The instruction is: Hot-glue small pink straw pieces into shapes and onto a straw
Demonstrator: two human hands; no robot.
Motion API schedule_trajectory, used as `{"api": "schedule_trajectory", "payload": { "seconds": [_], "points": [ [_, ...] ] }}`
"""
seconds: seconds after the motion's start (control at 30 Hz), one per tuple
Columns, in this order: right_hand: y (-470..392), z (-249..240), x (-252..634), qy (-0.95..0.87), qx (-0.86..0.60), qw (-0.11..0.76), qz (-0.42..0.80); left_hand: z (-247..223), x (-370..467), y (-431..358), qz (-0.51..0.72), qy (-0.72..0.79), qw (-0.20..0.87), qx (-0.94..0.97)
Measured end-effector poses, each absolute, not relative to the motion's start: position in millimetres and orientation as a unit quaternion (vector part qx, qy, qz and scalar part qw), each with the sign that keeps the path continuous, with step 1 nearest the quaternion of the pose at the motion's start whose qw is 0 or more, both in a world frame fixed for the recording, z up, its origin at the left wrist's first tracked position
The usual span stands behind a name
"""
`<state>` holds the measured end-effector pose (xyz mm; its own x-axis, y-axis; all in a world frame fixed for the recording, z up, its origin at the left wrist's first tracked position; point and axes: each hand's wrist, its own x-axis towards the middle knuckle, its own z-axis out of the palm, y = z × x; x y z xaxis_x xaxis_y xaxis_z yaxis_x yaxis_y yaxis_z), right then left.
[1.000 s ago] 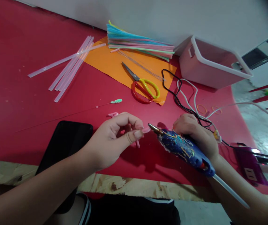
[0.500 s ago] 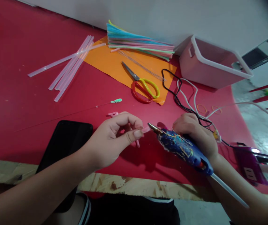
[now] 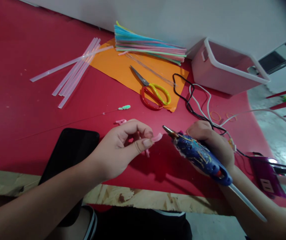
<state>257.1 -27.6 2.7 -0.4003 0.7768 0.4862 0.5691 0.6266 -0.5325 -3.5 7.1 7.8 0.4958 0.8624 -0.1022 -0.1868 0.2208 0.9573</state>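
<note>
Lying crossed at far left on the red tabletop point(image 3: 15, 100): translucent glue sticks point(image 3: 80, 58). Nearer me, a black smartphone point(image 3: 70, 150), partly covered by my forearm. A thin wire point(image 3: 82, 119) runs right to a fuzzy green tip point(image 3: 124, 107); just below that, a pink loop point(image 3: 120, 122). My left hand point(image 3: 122, 146) pinches a short pink pipe-cleaner piece point(image 3: 157, 137) between thumb and fingertips, its free end curving up and right, held above the table. Another pink end point(image 3: 147, 153) shows under my fingers; whether it joins the first, I cannot tell. Beyond: scissors point(image 3: 146, 82) on an orange sheet point(image 3: 115, 66), blades together, pipe-cleaner bundle point(image 3: 148, 43) behind. Glue gun point(image 3: 200, 156) next, nozzle near the pink piece but apart from it, glue stick protruding behind. My right hand point(image 3: 210, 143) wraps its handle; trigger finger hidden. Farther right: tangled cables point(image 3: 190, 106), pink bin point(image 3: 223, 71), purple power strip point(image 3: 265, 176).
</note>
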Motion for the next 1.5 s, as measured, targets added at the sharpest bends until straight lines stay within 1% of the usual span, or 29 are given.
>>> {"api": "schedule_trajectory", "payload": {
  "seconds": [0.1, 0.47, 0.77, 1.0, 1.37, 1.5],
  "points": [
    [-27.1, 3.0, 255.2, -0.821, -0.403, 0.377, 0.148, 7.3, -4.5, 7.3, 0.365, 0.338, 0.706, 0.505],
    [-29.3, 4.5, 256.3, -0.845, -0.392, 0.33, 0.153, 8.4, -6.0, 5.0, 0.355, 0.344, 0.703, 0.512],
    [-29.2, 6.0, 254.1, -0.842, -0.406, 0.328, 0.132, 8.7, -5.1, 6.7, 0.36, 0.334, 0.718, 0.494],
    [-30.3, 4.8, 254.1, -0.832, -0.419, 0.334, 0.139, 7.8, -5.3, 6.4, 0.37, 0.326, 0.719, 0.489],
    [-29.8, 6.5, 252.6, -0.833, -0.42, 0.333, 0.136, 9.1, -3.9, 6.1, 0.374, 0.322, 0.718, 0.491],
    [-27.1, 5.8, 252.9, -0.838, -0.404, 0.347, 0.121, 7.3, -3.9, 5.5, 0.377, 0.316, 0.721, 0.487]
  ]
}}
